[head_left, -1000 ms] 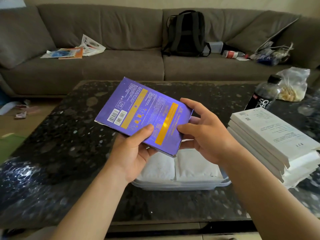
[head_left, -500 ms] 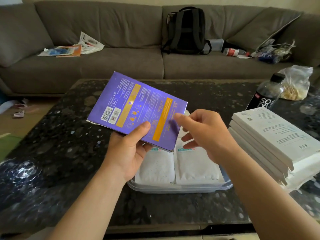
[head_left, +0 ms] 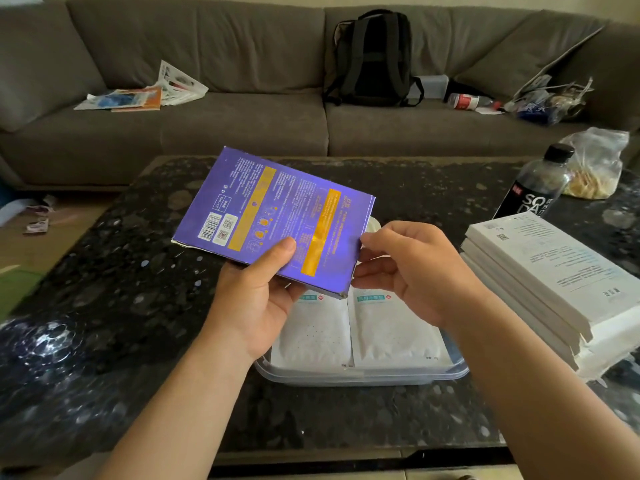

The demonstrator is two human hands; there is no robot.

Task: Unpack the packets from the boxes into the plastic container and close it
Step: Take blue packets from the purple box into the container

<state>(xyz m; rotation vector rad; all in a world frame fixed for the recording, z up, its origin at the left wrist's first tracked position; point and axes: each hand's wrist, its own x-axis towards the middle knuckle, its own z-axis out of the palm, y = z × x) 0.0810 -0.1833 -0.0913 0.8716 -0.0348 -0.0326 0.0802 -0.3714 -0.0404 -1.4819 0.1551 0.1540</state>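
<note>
So, mid-frame my left hand (head_left: pixel 256 306) grips the purple box (head_left: pixel 273 220); right hand (head_left: pixel 415 271) curls at its edge, can't tell if it's pinching.

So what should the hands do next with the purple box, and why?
Probably the right hand should pull open the end flap of the purple box. The left hand grips the box above the plastic container, the right fingertips are at its right end, and that end looks closed. Two white packets already lie in the container.
</note>
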